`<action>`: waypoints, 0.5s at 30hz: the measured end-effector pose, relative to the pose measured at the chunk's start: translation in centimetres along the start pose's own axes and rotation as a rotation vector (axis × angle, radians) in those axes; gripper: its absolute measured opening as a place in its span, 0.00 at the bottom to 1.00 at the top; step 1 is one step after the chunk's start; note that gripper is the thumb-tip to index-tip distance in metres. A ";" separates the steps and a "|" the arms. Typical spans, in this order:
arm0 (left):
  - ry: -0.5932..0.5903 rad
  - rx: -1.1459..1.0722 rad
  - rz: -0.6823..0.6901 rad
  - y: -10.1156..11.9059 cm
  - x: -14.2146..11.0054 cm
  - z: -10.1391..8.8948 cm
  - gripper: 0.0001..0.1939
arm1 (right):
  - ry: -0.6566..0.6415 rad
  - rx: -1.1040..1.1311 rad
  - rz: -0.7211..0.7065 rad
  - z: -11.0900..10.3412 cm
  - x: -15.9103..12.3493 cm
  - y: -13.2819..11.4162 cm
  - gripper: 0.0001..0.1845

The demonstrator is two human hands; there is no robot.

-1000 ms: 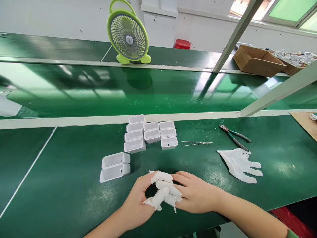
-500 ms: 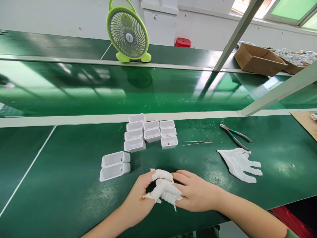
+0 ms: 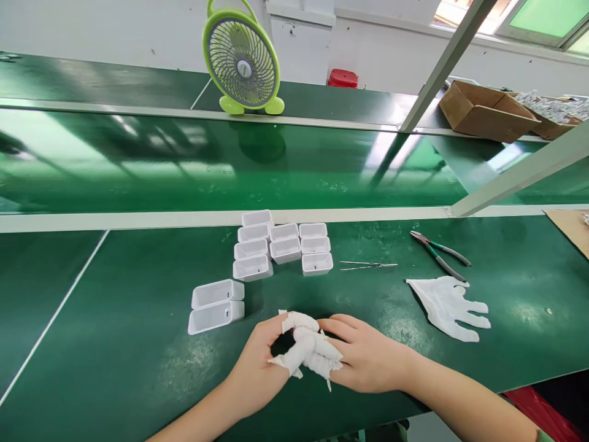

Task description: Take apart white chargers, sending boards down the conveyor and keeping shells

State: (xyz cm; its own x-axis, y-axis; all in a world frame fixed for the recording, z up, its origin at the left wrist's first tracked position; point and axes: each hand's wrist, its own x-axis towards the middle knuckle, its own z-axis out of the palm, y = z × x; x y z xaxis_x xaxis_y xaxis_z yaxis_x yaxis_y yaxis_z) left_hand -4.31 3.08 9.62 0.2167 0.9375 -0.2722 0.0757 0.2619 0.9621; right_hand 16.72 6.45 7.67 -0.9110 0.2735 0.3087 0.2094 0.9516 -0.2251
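My left hand and my right hand meet near the front edge of the green bench. Both are closed around a crumpled white glove held between them, its fingers bunched and hanging out over my right hand's fingers. Just beyond my left hand lie two white plastic housings on their sides. Farther back stands a cluster of several upright white housings. A second white glove lies flat on the bench to the right of my right hand.
Tweezers and green-handled pliers lie right of the cluster. A shiny green conveyor belt runs behind the bench. A lime green fan, a red object and cardboard boxes sit on the far shelf.
My hands have kneaded the glove slightly, shifting its bunched fingers. The view has drifted a little to the left and down. Nothing else on the bench has moved.
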 end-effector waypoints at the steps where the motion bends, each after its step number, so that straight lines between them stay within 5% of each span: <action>1: 0.013 -0.018 -0.009 0.0 0.0 -0.1 0.10 | 0.010 -0.006 -0.003 0.0 0.0 0.0 0.04; 15: 0.088 -0.034 0.019 -0.5 0.4 -0.4 0.15 | 0.090 -0.010 -0.003 -0.4 0.0 0.1 0.08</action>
State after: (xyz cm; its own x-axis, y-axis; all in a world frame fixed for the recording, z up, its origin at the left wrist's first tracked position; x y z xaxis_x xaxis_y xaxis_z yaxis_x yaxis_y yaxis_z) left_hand -4.61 3.42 9.06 0.1308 0.9587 -0.2527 0.0388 0.2498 0.9675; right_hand 16.87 6.56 8.01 -0.8762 0.2816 0.3912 0.2107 0.9537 -0.2147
